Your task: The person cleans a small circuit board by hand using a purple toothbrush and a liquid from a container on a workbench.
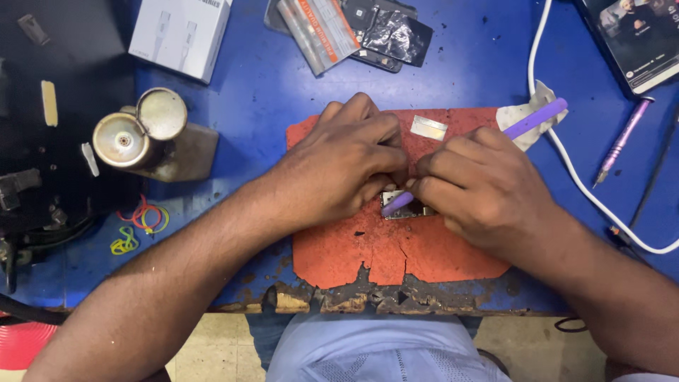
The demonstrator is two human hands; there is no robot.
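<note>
Blue bench (269,99) with cracked red mat (396,255)

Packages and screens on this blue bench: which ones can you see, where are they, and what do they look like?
White box: top left, rectangular carton, white and pale grey, cable pictures on it.
Clear packet: top centre, long flat sleeve with an orange strip.
Dark foil pouch: right beside the packet, black and shiny, crinkled.
Phone screen: top right corner, lit, dark frame, showing a picture.

Scuffed blue workbench (269,92) with a crumbling front edge (353,301), pale tiled floor (212,350) below.
</note>
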